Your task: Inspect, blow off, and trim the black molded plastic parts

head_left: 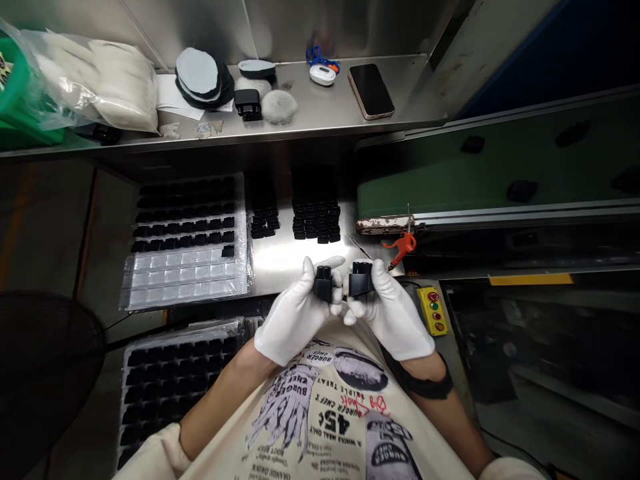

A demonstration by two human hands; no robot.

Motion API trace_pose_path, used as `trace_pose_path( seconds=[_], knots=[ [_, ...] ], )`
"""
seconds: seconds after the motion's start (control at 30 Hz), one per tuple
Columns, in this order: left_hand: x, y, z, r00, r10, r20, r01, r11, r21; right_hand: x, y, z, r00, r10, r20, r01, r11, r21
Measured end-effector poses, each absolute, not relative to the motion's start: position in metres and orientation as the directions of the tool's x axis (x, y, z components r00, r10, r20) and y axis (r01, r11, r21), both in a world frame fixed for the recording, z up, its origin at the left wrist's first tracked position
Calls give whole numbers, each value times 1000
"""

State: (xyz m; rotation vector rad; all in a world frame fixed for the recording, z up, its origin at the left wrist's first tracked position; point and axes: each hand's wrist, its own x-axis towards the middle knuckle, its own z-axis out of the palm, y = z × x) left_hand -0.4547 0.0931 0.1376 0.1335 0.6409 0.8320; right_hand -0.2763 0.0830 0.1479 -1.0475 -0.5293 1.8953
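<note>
Both of my hands wear white gloves and are held close together over the near edge of the steel worktop (280, 257). My left hand (295, 313) is closed around a small black plastic part (323, 283). My right hand (390, 310) grips a second, similar black part (361, 279). The two parts are side by side, nearly touching. A black band sits on my right wrist.
A clear tray (187, 243) partly filled with black parts lies to the left, another tray (173, 380) below it. Rows of loose black parts (315, 217) sit ahead. A green conveyor (500, 180) carries parts at right. A yellow button box (433, 310), a phone (371, 90) and pads on the shelf.
</note>
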Motion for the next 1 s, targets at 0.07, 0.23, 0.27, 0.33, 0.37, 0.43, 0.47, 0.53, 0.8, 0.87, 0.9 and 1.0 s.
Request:
trace_pose_path(
  seconds=[0.07, 0.23, 0.27, 0.33, 0.37, 0.43, 0.47, 0.53, 0.8, 0.87, 0.9, 1.0],
  knots=[
    [-455, 92, 139, 512, 719, -470, -603, 691, 400, -276, 84, 150, -252, 857, -450, -490, -514, -704],
    [-456, 91, 144, 523, 744, -415, -581, 668, 466, -277, 86, 153, -264, 858, -440, -513, -511, -689],
    [-456, 92, 145, 535, 746, -396, -584, 666, 465, -277, 87, 152, -267, 854, -445, -519, -517, -681],
    [-456, 93, 146, 546, 747, -379, -595, 664, 453, -276, 88, 150, -268, 840, -472, -539, -537, -649],
    [-456, 93, 147, 539, 749, -385, -601, 662, 447, -276, 89, 149, -272, 830, -488, -554, -549, -626],
    [-458, 95, 149, 515, 748, -419, -598, 664, 449, -274, 91, 146, -297, 810, -506, -585, -573, -574],
    [-458, 96, 150, 506, 744, -436, -592, 667, 452, -274, 92, 144, -312, 802, -509, -598, -582, -551],
    [-460, 97, 151, 502, 737, -453, -587, 675, 448, -273, 94, 142, -340, 794, -504, -609, -594, -525],
    [-465, 101, 140, 581, 687, -437, -635, 718, 285, -271, 103, 143, -411, 784, -465, -664, -607, -436],
    [-465, 102, 140, 579, 693, -429, -638, 713, 292, -271, 105, 143, -425, 775, -467, -661, -618, -425],
    [-465, 103, 141, 579, 699, -419, -637, 709, 303, -272, 106, 142, -427, 776, -464, -658, -618, -430],
    [-465, 104, 149, 563, 728, -392, -629, 684, 368, -273, 108, 142, -420, 784, -456, -642, -612, -461]
  ],
)
